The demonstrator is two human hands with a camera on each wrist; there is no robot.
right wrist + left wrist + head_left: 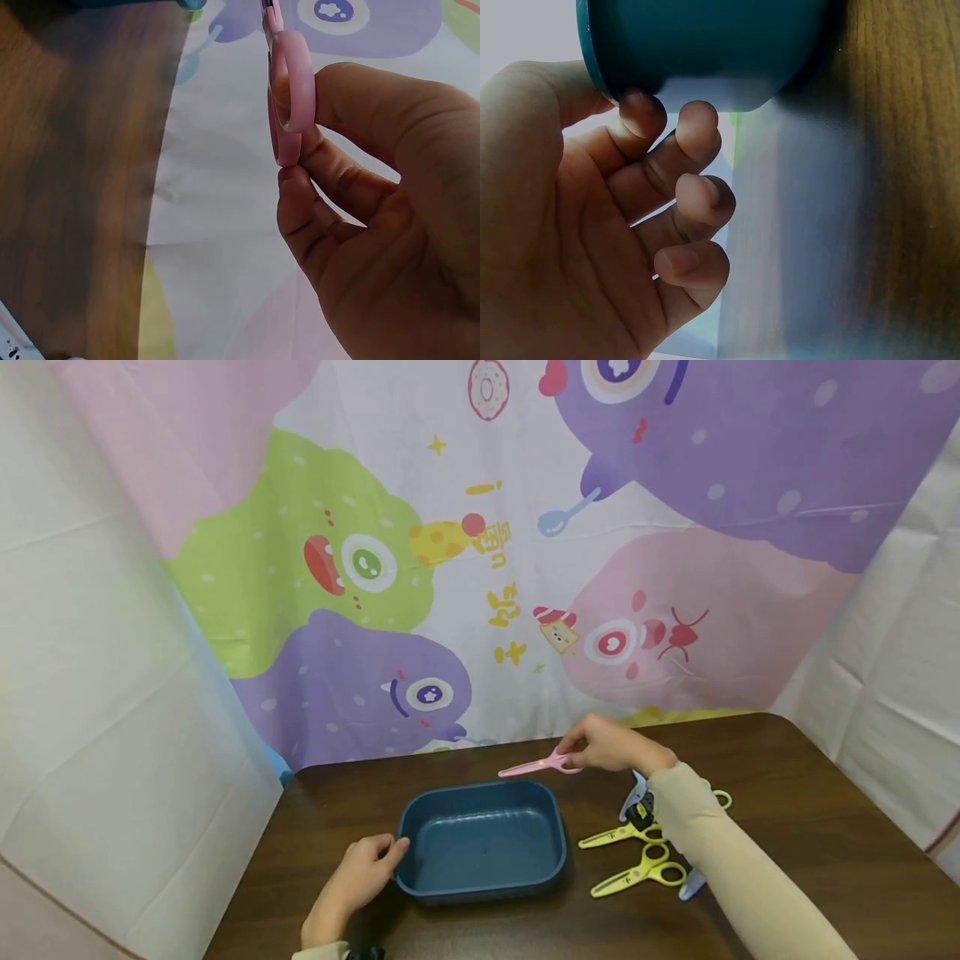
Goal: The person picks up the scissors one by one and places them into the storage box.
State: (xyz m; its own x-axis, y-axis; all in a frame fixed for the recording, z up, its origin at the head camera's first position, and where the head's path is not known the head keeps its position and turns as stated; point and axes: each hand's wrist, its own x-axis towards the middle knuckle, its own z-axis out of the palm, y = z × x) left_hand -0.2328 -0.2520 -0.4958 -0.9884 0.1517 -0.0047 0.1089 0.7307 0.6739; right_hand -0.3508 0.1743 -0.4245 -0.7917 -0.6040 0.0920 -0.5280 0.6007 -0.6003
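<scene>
My right hand (609,745) pinches a pair of pink scissors (534,767) by the handle loops, blades pointing left. They are held just beyond the far right corner of a dark teal plastic tub (480,852). In the right wrist view, thumb and fingers grip the pink loops (301,86) from either side. My left hand (362,870) holds the tub's left rim, thumb over the edge. From the left wrist, the other fingers (697,196) show curled below the tub's outer wall (705,45). Nothing lies inside the tub.
Right of the tub lie two yellow scissors (636,878) and light blue scissors (636,793), partly under my right sleeve (742,868). A pale green handle loop (723,799) shows beyond the sleeve. A cartoon-print cloth (517,693) hangs behind the brown table (345,793).
</scene>
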